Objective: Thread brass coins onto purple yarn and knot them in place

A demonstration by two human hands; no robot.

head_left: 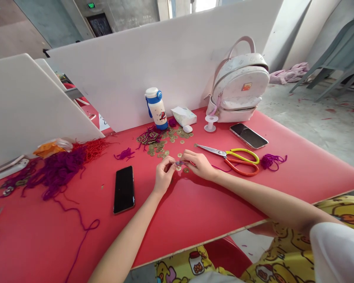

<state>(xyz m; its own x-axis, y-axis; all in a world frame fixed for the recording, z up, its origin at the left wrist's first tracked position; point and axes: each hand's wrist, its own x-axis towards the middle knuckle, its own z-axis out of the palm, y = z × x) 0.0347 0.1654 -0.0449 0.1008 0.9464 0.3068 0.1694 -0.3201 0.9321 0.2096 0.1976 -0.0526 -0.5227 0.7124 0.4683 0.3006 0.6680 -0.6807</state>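
Both my hands meet over the red tabletop, fingertips pinched almost together. My left hand (164, 173) is closed on a small piece of purple cord (179, 162), and my right hand (200, 165) grips the same piece from the other side. A round brass-coloured coin with a hole (178, 168) shows just below the fingertips; whether it is threaded on the cord I cannot tell. Another coin (186, 170) lies close by. From beneath my right wrist a thin purple strand runs toward the scissors (227, 153), which lie with yellow and orange handles apart.
Beyond my hands are a heap of coins (156, 147), a white-and-blue bottle (157, 109), a tissue pack (184, 116), a white spool (211, 123) and a backpack (238, 88). Phones (124, 190) (249, 135) lie on either side. Purple yarn (59, 169) is piled left. White panels border the table.
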